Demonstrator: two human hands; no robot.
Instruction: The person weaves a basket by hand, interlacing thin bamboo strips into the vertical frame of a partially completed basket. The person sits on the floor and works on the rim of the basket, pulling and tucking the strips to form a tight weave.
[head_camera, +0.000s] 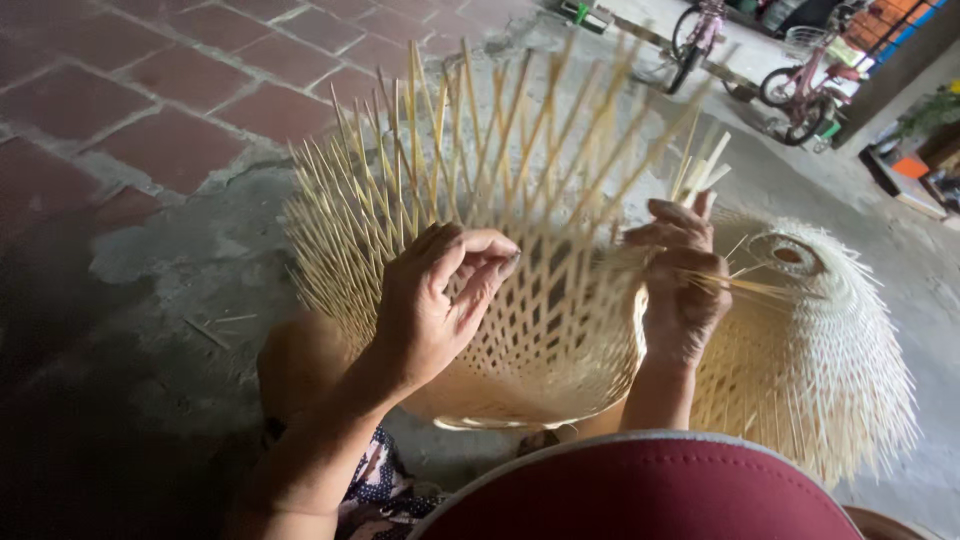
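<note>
The half-woven bamboo basket (500, 290) was held at the centre of the frame, its free strips fanning toward the top; for a tight weave, each strip was best pressed flat against its neighbour before release. The left hand (430, 305) was curled, fingertips pinched on the weave. The right hand (680, 290) was closed around thin loose strips (750, 287), beside a finished basket (810, 350) at the right.

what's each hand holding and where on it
The left hand grips the half-woven bamboo basket at its woven wall, fingers curled around the strips. The right hand pinches a few loose bamboo strips near their ends.
</note>
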